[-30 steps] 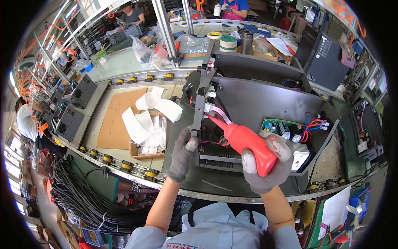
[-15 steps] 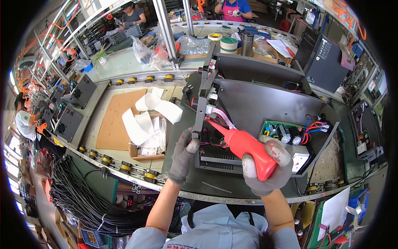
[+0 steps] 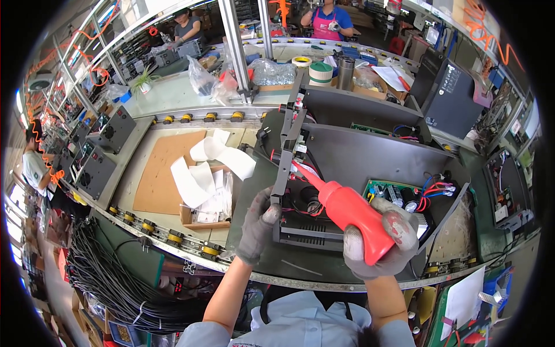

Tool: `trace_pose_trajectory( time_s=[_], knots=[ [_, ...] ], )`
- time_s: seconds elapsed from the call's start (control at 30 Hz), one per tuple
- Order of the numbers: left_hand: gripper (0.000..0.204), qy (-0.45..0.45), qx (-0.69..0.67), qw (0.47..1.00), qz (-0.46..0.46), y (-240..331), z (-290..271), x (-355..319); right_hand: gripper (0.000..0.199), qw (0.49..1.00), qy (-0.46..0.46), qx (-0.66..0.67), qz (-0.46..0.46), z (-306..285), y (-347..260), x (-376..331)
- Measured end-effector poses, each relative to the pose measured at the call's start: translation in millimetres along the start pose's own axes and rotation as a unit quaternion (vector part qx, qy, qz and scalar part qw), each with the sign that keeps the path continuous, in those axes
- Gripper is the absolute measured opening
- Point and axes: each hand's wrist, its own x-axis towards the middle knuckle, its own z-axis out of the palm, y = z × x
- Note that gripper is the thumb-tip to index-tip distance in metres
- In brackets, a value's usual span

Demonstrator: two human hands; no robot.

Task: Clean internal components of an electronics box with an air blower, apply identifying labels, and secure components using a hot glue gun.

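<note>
My right hand [image 3: 381, 243], in a grey glove, grips a red squeeze bottle [image 3: 347, 208] with a long pointed nozzle. The nozzle tip touches the inside of an open dark metal chassis [image 3: 370, 153], beside its upright front panel [image 3: 286, 153]. My left hand [image 3: 257, 222], also gloved, holds the lower end of that panel. Inside the chassis lie a green circuit board [image 3: 399, 194] with red and blue wires, a round black part and a black finned block [image 3: 303, 231].
A brown cardboard sheet [image 3: 159, 173] and a small tray with white paper strips [image 3: 208, 179] lie to the left on the roller conveyor [image 3: 150, 228]. Black boxes stand at far left. Tape rolls, bags and a metal cup sit behind. Other people work at the back and left.
The red bottle has swung slightly lower and left, its nozzle tip now closer to the front panel. My left hand stays on the panel.
</note>
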Motion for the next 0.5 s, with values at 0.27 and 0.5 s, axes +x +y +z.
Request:
trace_pose_trajectory(
  time_s=[0.27, 0.5],
  knots=[
    [0.067, 0.003, 0.004, 1.0, -0.001, -2.6, -2.2, 1.3, 0.065, 1.0, 0.007, -0.022, -0.016, 1.3, -3.7, -3.7],
    [0.072, 0.012, 0.036, 0.999, 0.011, -7.5, -4.7, -4.8, 0.062, 0.998, -0.049, -0.03, 0.007, -13.3, -6.9, -7.0]
  ],
)
